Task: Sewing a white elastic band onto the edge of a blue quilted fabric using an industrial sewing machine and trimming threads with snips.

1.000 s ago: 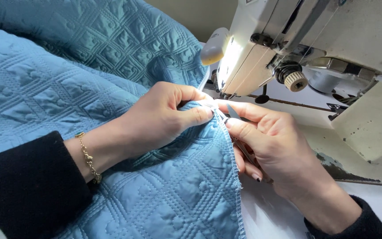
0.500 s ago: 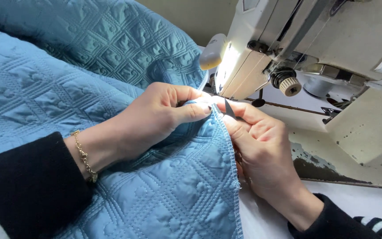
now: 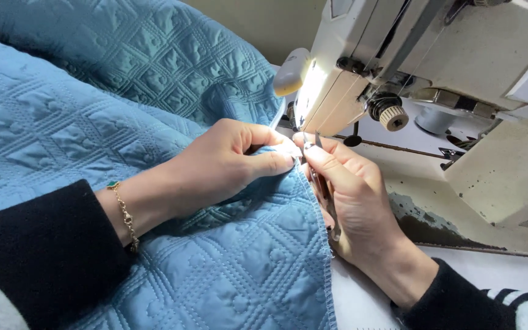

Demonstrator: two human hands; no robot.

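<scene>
A blue quilted fabric point(image 3: 93, 122) with a stitched edge lies across the table and under my arms. My left hand point(image 3: 221, 165) pinches the fabric's edge between thumb and fingers, right beside the sewing machine's needle area point(image 3: 297, 125). A gold bracelet point(image 3: 124, 215) is on that wrist. My right hand point(image 3: 352, 201) rests against the fabric edge and holds a thin metal tool point(image 3: 324, 186), like small snips, whose tips point up toward the needle. The two hands touch at the fingertips.
The cream sewing machine head point(image 3: 435, 55) fills the upper right, with a lit lamp point(image 3: 293, 72) and a round knob point(image 3: 392, 115). Its worn bed point(image 3: 453, 201) lies right of my hand. A wall stands behind.
Both hands stayed at the fabric edge by the needle. My right hand shifted slightly left and forward, its fingertips now closer against the left thumb, with the metal tool more visible.
</scene>
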